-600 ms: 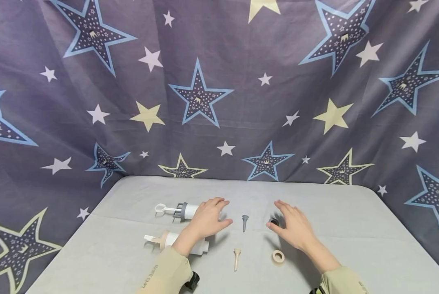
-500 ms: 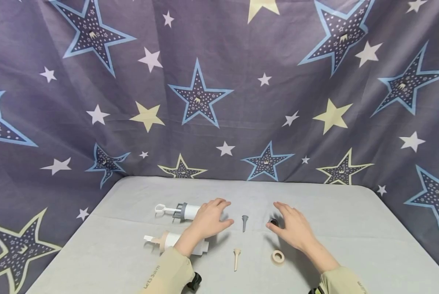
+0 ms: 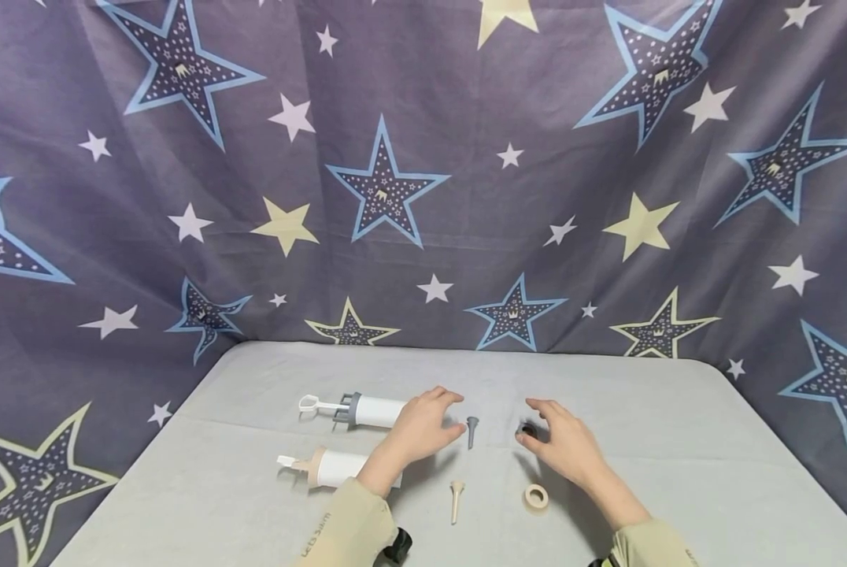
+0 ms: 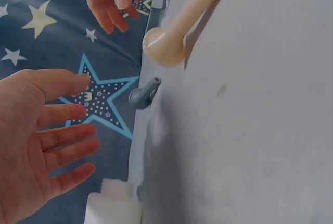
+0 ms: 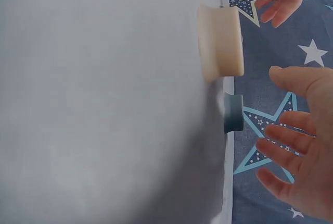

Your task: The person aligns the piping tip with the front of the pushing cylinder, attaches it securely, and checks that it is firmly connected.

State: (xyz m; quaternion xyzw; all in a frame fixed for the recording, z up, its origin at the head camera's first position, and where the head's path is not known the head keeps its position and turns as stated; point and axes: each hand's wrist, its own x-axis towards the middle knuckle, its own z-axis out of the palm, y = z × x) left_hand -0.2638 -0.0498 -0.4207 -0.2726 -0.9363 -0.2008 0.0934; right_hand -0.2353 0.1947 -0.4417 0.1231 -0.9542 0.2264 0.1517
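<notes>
My left hand (image 3: 423,429) hovers over the table with fingers spread, its thumb close to a small grey funnel-shaped nozzle (image 3: 472,430). Nothing is held in it. Empty too, my right hand (image 3: 567,442) hangs with loosely bent fingers above a dark ring (image 3: 529,430), which the thumb partly hides in the head view. A matching beige nozzle (image 3: 456,501) lies nearer, and a beige ring (image 3: 536,497) is below the right hand. In the right wrist view the beige ring (image 5: 222,42) and dark ring (image 5: 234,113) show as flanged rims.
At left lie two white syringe-like cylinders with plungers: one with a grey collar (image 3: 377,411), one with a beige collar (image 3: 338,468) partly behind the left forearm. A pale cloth (image 3: 253,512) covers the table. A star-patterned curtain (image 3: 459,94) hangs behind.
My left hand has moved right, toward the grey nozzle, uncovering more of both white cylinders. The right hand's fingers have bent slightly; its position is almost the same.
</notes>
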